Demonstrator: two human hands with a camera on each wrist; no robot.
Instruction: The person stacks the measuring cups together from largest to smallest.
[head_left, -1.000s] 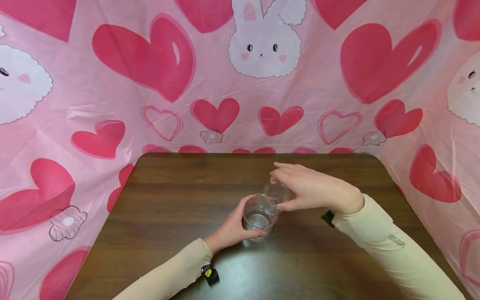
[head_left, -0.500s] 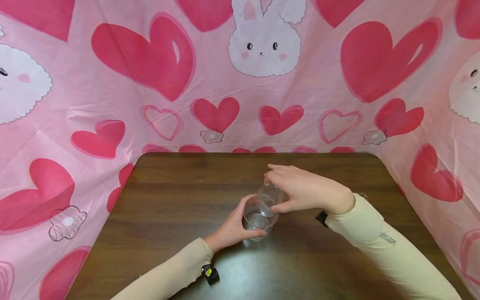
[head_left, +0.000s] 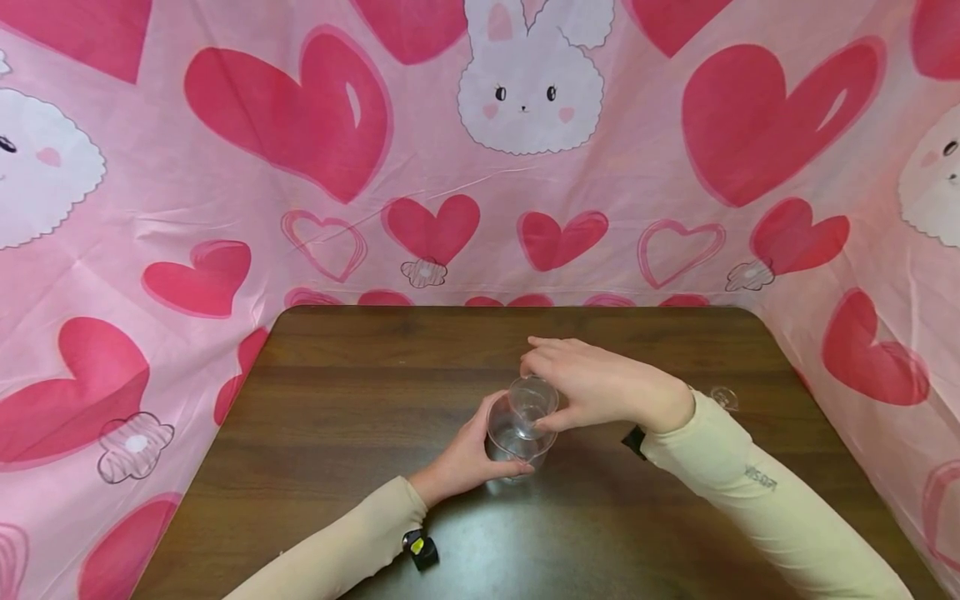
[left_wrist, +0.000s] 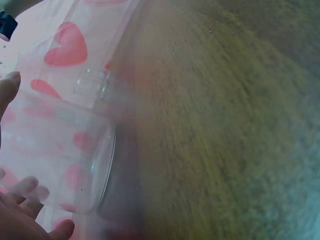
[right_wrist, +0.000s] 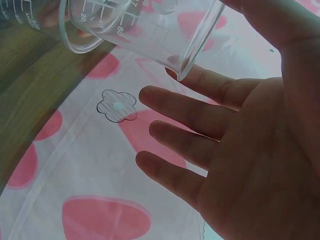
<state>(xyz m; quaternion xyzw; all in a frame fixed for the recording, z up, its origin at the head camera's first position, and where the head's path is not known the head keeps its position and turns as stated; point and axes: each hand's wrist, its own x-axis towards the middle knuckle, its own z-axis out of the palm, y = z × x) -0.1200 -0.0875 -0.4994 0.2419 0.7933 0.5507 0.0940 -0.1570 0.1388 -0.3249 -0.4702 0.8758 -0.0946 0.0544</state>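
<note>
A large clear beaker [head_left: 516, 450] stands on the table, and my left hand [head_left: 474, 450] grips its side with thumb and fingers around it. My right hand [head_left: 592, 385] pinches the rim of a smaller clear beaker [head_left: 531, 400] between thumb and forefinger, the other fingers spread. That smaller beaker is tilted, its lower end inside the large beaker's mouth. White graduation marks show on the small beaker [right_wrist: 135, 25] in the right wrist view, and on the large beaker [right_wrist: 25, 20] behind it. Through the large beaker's wall [left_wrist: 55, 145], the left wrist view shows some fingertips.
Another small clear glass vessel [head_left: 724, 398] stands on the right of the brown wooden table [head_left: 360, 400], just beyond my right sleeve. Pink cloth [head_left: 420, 175] with hearts and rabbits walls the table at the back and both sides.
My right hand has moved left and slightly down, bringing the small beaker from the large beaker's rim into its mouth. The glass vessel behind the right sleeve has come into view. My left hand stays put.
</note>
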